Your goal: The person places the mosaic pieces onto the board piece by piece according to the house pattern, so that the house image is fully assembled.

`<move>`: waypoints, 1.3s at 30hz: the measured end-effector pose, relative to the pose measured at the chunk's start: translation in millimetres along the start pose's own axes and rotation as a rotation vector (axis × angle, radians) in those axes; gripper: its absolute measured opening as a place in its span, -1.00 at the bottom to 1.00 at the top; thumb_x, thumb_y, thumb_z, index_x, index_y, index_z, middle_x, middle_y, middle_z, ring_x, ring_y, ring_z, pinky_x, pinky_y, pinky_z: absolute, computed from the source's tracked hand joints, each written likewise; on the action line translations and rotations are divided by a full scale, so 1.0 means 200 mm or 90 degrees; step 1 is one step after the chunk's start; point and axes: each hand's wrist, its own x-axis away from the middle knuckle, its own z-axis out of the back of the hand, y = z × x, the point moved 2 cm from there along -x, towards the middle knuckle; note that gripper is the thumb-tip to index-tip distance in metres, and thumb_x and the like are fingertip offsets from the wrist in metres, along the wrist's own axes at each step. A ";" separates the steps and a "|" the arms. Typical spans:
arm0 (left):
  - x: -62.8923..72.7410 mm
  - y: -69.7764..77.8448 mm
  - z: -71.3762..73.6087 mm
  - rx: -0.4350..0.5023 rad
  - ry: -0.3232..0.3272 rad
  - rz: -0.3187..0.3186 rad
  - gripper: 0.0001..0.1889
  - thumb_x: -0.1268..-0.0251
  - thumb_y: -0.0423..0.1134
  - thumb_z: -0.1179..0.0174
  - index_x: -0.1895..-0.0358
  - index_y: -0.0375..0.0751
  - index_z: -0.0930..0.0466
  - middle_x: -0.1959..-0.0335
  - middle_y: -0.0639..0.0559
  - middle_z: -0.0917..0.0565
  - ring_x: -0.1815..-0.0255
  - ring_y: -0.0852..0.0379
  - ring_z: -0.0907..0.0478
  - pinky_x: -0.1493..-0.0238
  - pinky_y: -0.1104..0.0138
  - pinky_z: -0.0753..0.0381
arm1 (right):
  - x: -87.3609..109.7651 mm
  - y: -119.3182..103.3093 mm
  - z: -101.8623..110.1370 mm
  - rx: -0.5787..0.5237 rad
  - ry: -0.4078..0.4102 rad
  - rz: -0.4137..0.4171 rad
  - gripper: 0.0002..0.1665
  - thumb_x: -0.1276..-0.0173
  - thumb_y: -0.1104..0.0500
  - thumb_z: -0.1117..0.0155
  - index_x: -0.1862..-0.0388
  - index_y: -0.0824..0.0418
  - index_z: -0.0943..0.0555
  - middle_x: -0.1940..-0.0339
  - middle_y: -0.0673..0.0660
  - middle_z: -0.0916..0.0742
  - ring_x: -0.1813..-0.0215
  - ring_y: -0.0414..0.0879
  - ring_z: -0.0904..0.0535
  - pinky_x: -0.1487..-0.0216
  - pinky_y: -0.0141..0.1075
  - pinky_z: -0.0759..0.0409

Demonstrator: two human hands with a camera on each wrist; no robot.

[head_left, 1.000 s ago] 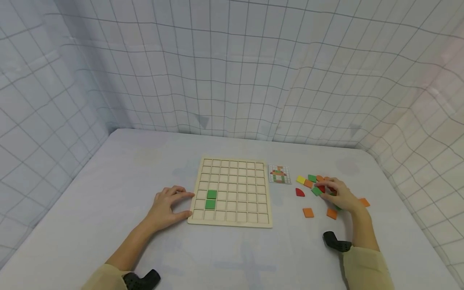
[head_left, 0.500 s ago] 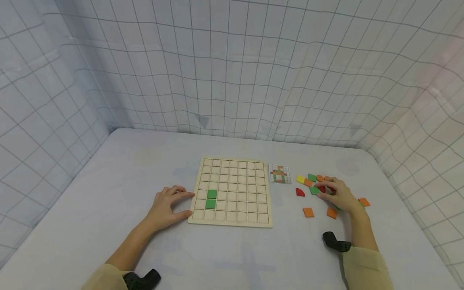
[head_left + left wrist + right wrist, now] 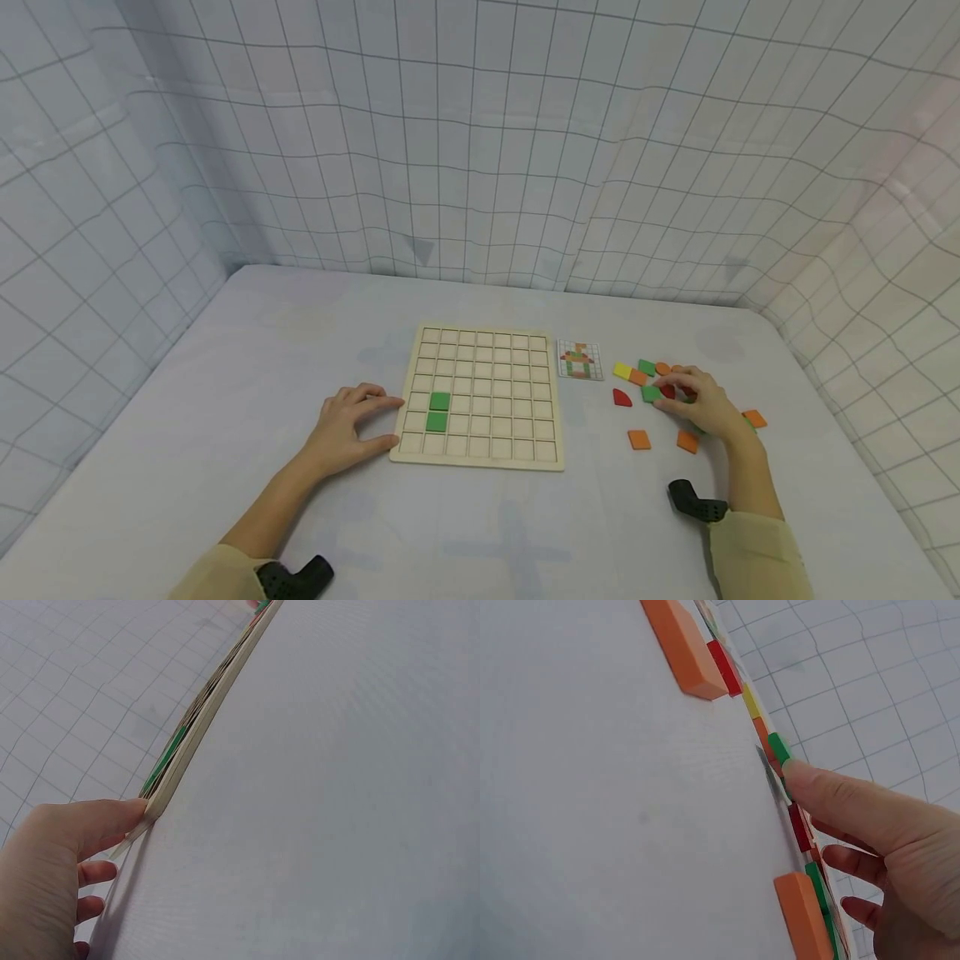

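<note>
A pale wooden grid board (image 3: 502,464) lies on the table with two green square tiles (image 3: 437,412) set in its left part. My left hand (image 3: 347,431) touches the board's left edge with the tips of the thumb and forefinger spread apart. On the right, my right hand (image 3: 697,402) pinches a green square tile (image 3: 778,746) between thumb and fingers. In the right wrist view this tile appears lifted off the table, its shadow beneath. A red quarter-round tile (image 3: 667,390) lies just under the fingers; other tiles are partly hidden by the hand.
A small pattern card (image 3: 580,360) lies right of the board. Around the right hand are a yellow tile (image 3: 622,371), a red quarter-round (image 3: 622,398), orange squares (image 3: 639,440) and an orange round tile (image 3: 663,368). A gridded white curtain (image 3: 480,167) encloses the table.
The green tile at my right fingertips has turned slightly and shifted a little to the left. My left hand stays in place at the board.
</note>
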 end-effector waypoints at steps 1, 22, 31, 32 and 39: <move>0.00 0.00 0.00 -0.001 0.000 0.001 -0.52 0.13 -0.06 -0.40 0.03 -0.05 -0.61 0.10 0.00 -0.49 0.12 -0.01 -0.33 0.15 0.05 -0.17 | 0.00 0.00 0.00 -0.001 -0.001 0.001 -0.65 -0.16 0.17 -0.34 0.10 0.30 -0.58 0.05 0.25 -0.49 0.08 0.03 -0.25 0.15 -0.14 -0.29; -0.01 0.01 0.01 0.002 0.004 -0.003 -0.53 0.15 -0.09 -0.40 0.04 -0.07 -0.62 0.12 0.00 -0.49 0.11 -0.04 -0.34 0.15 0.05 -0.18 | -0.12 -0.33 -0.12 -0.099 0.052 0.097 -0.65 -0.18 0.18 -0.32 0.07 0.24 -0.52 0.11 0.16 -0.55 0.06 0.09 -0.38 0.02 0.04 -0.29; -0.01 0.01 0.01 0.001 0.002 -0.002 -0.53 0.14 -0.09 -0.40 0.04 -0.07 -0.62 0.11 -0.01 -0.49 0.12 -0.03 -0.34 0.16 0.06 -0.18 | -0.19 -0.53 -0.30 -0.129 0.053 0.135 -0.65 -0.10 0.37 -0.33 0.12 0.39 -0.50 0.14 0.29 -0.55 0.12 0.23 -0.41 0.06 0.10 -0.32; -0.01 0.01 0.01 0.002 0.002 -0.002 -0.53 0.14 -0.09 -0.40 0.04 -0.07 -0.62 0.11 -0.01 -0.49 0.13 -0.03 -0.34 0.16 0.06 -0.18 | -0.20 -0.56 -0.32 -0.129 0.055 0.145 -0.65 -0.09 0.38 -0.34 0.12 0.39 -0.50 0.15 0.29 -0.56 0.13 0.23 -0.42 0.06 0.09 -0.33; -0.01 0.01 0.01 0.001 -0.001 -0.001 -0.53 0.14 -0.09 -0.40 0.04 -0.07 -0.62 0.11 -0.01 -0.49 0.12 -0.03 -0.34 0.15 0.05 -0.18 | -0.21 -0.72 -0.46 -0.151 0.046 0.182 -0.67 -0.07 0.26 -0.40 0.17 0.27 -0.55 0.19 0.12 -0.61 0.12 0.10 -0.45 0.07 -0.05 -0.41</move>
